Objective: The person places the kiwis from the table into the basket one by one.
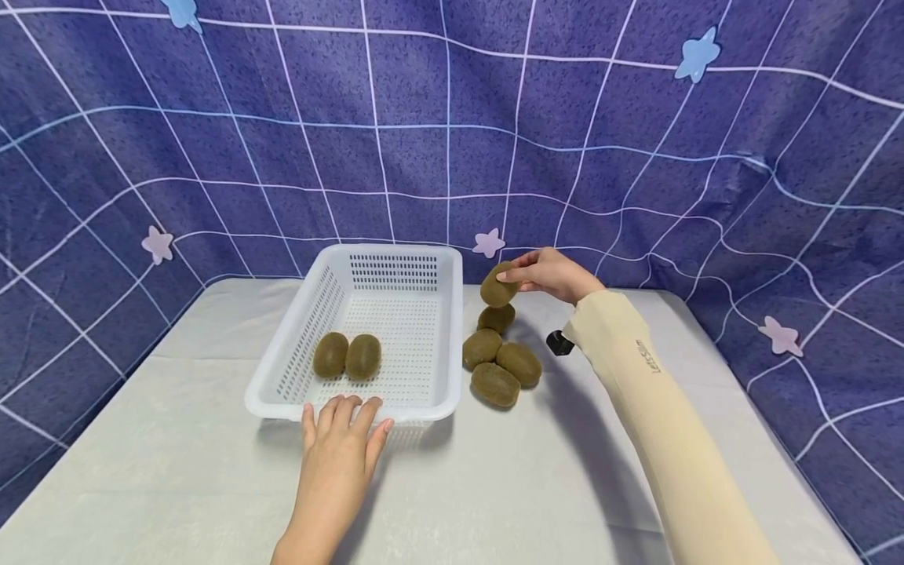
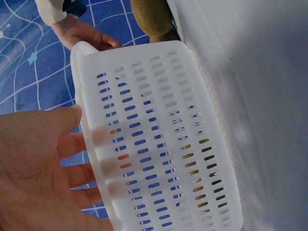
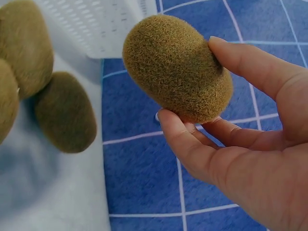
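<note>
My right hand (image 1: pixel 554 273) pinches a brown, fuzzy kiwi (image 1: pixel 498 285) between thumb and fingers, above the far end of a kiwi group. In the right wrist view the held kiwi (image 3: pixel 175 67) hangs clear of the others. Several kiwis (image 1: pixel 496 384) lie close together on the table, right of a white plastic basket (image 1: pixel 452 337). Two more kiwis (image 1: pixel 363 358) sit side by side inside the basket, near its front left. My left hand (image 1: pixel 339 451) holds the basket's near rim; in the left wrist view its fingers (image 2: pixel 79 174) reach over the rim, behind the slotted wall.
A pale cloth covers the table (image 1: pixel 212 471). Behind it hangs a purple-blue curtain (image 1: pixel 410 157) with a grid pattern and stars. A small black object (image 1: pixel 560 343) shows at the underside of the right wrist, by the cream sleeve (image 1: pixel 657 392).
</note>
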A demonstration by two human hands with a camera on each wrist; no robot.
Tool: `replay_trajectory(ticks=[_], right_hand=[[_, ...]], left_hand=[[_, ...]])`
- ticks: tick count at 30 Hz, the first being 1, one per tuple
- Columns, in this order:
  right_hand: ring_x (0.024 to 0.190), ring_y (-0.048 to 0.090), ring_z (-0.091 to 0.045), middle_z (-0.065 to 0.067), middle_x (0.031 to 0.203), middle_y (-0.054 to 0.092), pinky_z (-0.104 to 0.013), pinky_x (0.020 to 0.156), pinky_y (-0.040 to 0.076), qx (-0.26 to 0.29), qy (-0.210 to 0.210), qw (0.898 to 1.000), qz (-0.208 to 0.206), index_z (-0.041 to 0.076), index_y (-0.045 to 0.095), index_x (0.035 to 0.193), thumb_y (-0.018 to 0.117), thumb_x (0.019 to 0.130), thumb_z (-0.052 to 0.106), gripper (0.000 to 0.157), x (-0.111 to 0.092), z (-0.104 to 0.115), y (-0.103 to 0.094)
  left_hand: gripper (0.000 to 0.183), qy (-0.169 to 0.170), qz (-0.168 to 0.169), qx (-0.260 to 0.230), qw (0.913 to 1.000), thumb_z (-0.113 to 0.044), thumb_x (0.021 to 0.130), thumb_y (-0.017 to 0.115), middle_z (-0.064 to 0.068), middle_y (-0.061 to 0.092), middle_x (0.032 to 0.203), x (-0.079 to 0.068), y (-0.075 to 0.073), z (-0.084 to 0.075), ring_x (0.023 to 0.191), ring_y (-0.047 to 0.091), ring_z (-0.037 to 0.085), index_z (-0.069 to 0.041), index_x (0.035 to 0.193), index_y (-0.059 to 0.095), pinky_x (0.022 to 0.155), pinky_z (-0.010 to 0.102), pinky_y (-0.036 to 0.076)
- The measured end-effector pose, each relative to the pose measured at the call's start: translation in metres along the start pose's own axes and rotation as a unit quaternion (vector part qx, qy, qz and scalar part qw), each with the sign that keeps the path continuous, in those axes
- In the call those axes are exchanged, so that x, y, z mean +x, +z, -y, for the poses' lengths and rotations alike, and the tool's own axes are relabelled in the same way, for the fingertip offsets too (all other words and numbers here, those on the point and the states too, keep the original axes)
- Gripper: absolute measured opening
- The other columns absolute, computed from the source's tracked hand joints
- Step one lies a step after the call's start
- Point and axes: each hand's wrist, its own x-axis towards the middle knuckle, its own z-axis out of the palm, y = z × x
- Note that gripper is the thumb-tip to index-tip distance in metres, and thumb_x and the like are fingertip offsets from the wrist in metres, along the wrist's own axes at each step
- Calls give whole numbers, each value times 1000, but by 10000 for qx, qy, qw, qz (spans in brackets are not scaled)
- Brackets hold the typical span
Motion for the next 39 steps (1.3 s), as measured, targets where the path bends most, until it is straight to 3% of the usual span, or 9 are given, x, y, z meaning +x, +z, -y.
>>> replay_trajectory(ticks=[15,32,39], right_hand=[[95,63,-19,-15,114,59,-38,98,47,-107,-390,9986,327,-7,54,121,71,88,13,42,5,29,29],[105,60,-24,-15,119,59,-38,100,46,-152,-516,9965,633,-4,53,125,75,85,16,50,12,61,73],[97,60,-20,-14,119,58,-37,98,47,-40,-543,9956,767,-5,52,126,75,85,14,51,17,68,93]], left_hand=[[35,-7,21,7,10000,-24,92,65,23,58,116,0,0,0,120,47,46,-1,118,61,102,73,20],[35,-14,28,26,10000,-25,93,64,22,58,117,0,-1,0,120,46,46,-1,119,61,102,73,20],[35,0,35,31,10000,-24,91,66,22,58,116,1,-2,-1,120,47,46,-1,118,61,102,73,20]])
